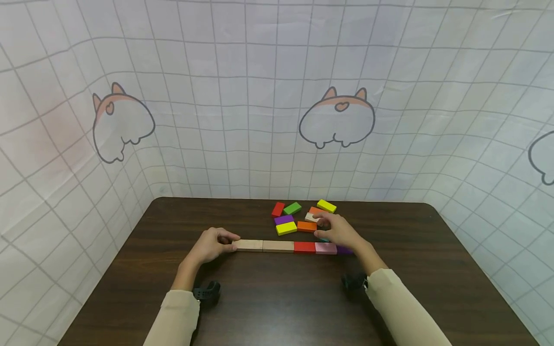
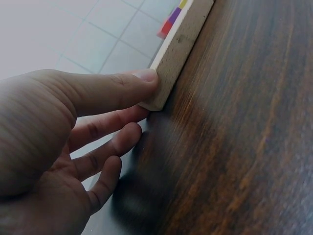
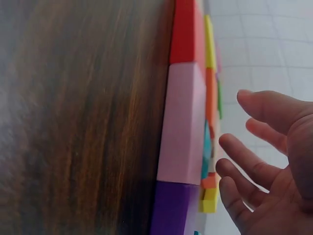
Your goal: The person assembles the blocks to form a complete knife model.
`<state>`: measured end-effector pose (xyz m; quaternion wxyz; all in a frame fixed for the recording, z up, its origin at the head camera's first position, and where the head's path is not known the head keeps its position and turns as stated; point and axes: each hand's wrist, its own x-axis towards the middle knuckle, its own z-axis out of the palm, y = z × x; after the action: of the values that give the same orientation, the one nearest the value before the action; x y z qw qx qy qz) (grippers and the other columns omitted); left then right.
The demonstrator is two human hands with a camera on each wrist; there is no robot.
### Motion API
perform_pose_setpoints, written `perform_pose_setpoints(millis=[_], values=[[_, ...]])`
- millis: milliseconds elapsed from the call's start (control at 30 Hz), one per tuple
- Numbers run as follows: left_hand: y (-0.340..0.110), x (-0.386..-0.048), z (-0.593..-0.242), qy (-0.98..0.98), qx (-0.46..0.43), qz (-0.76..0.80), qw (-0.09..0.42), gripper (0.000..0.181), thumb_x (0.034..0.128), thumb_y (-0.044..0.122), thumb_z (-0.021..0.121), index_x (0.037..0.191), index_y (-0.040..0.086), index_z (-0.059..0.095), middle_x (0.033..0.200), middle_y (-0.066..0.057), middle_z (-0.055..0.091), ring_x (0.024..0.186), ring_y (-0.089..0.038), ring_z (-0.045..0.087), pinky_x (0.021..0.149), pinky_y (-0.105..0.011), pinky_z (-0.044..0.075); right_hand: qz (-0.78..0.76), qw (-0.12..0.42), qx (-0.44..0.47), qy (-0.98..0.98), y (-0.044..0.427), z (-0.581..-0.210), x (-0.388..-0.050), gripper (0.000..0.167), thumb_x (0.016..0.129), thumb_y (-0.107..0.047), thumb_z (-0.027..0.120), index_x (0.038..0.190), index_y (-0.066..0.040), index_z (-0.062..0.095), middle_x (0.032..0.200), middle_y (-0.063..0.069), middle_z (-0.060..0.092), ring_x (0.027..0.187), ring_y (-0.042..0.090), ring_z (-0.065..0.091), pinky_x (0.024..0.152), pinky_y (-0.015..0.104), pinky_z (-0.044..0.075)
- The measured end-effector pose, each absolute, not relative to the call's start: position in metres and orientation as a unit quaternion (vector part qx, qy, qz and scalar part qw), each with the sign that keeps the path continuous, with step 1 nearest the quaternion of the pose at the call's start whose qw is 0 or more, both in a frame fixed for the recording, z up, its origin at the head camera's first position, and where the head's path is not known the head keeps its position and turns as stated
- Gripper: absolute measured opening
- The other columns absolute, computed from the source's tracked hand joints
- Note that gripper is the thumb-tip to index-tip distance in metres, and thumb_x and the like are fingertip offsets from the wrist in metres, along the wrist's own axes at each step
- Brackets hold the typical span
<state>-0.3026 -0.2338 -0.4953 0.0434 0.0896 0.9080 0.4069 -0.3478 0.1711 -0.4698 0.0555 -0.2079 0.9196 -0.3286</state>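
A straight row of wooden blocks lies end to end on the dark table: a plain block (image 1: 249, 245), another plain block (image 1: 278, 246), a red block (image 1: 305, 247), a pink block (image 1: 326, 248) and a purple block (image 3: 172, 208). With thumb and finger, my left hand (image 1: 209, 246) pinches the row's left end, gripping the first plain block (image 2: 171, 63). My right hand (image 1: 339, 231) hovers over the loose blocks behind the row, fingers spread and holding nothing. Under it a teal block (image 3: 207, 152) is partly hidden.
Behind the row lie loose blocks, among them a red one (image 1: 278, 209), a green one (image 1: 292, 208), a purple one (image 1: 283, 219), yellow ones (image 1: 286, 228) and an orange one (image 1: 307, 226). A gridded white cloth (image 1: 277, 168) surrounds the table (image 1: 277, 298) at back and sides.
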Motion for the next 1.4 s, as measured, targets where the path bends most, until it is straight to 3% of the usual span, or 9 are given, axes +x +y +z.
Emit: perform_pose_setpoints(millis=[167,367,567,833,1033,1400], values=[[-0.234,-0.304,-0.497,0.908,0.09,0.407,0.042,0.023,0.0875,0.018,0.082,0.11,0.02,0.081,0.102,-0.001,0.072,0.082,-0.016,0.057,0.072,-0.032,0.047,-0.323,0.068,-0.197,0.923,0.169,-0.472,-0.355,0.049,0.095,-0.017,0.074,0.14,-0.006,0.06,0.118,0.016,0.073,0.105,0.028,0.069,0.087,0.044,0.058],[-0.234,-0.304,-0.497,0.907,0.089,0.41,0.041,0.023,0.0865,0.017,0.083,0.109,0.02,0.082,0.098,-0.001,0.071,0.08,-0.017,0.056,0.071,-0.033,0.046,-0.308,0.074,-0.184,0.93,0.164,-0.471,-0.361,0.044,0.094,-0.014,0.074,0.136,-0.006,0.064,0.109,0.013,0.075,0.095,0.024,0.069,0.083,0.042,0.059],[-0.234,-0.304,-0.497,0.907,0.091,0.41,0.04,0.022,0.0865,0.017,0.083,0.109,0.02,0.082,0.097,0.0,0.071,0.08,-0.017,0.056,0.071,-0.033,0.046,-0.28,0.071,-0.184,0.94,0.158,-0.474,-0.365,0.038,0.092,-0.014,0.076,0.129,-0.009,0.069,0.097,0.007,0.074,0.086,0.019,0.065,0.08,0.038,0.055],[-0.234,-0.302,-0.495,0.907,0.092,0.408,0.042,0.023,0.0874,0.017,0.082,0.11,0.02,0.081,0.101,0.0,0.072,0.082,-0.016,0.057,0.072,-0.033,0.047,-0.279,0.063,-0.177,0.942,0.153,-0.481,-0.368,0.036,0.089,-0.013,0.08,0.123,-0.008,0.072,0.079,0.002,0.067,0.072,0.015,0.056,0.067,0.029,0.046],[-0.233,-0.302,-0.495,0.906,0.091,0.412,0.042,0.022,0.0873,0.016,0.082,0.109,0.02,0.081,0.1,0.0,0.072,0.081,-0.017,0.057,0.072,-0.033,0.047,-0.277,0.064,-0.167,0.944,0.151,-0.484,-0.368,0.029,0.088,-0.013,0.081,0.116,-0.01,0.074,0.081,0.002,0.064,0.075,0.016,0.055,0.071,0.03,0.046],[-0.234,-0.301,-0.493,0.907,0.093,0.409,0.041,0.023,0.0874,0.016,0.082,0.11,0.02,0.081,0.101,-0.001,0.072,0.082,-0.016,0.058,0.073,-0.033,0.048,-0.268,0.048,-0.183,0.945,0.154,-0.476,-0.364,0.028,0.09,-0.01,0.077,0.118,-0.011,0.073,0.083,0.002,0.066,0.07,0.015,0.054,0.065,0.028,0.046]])
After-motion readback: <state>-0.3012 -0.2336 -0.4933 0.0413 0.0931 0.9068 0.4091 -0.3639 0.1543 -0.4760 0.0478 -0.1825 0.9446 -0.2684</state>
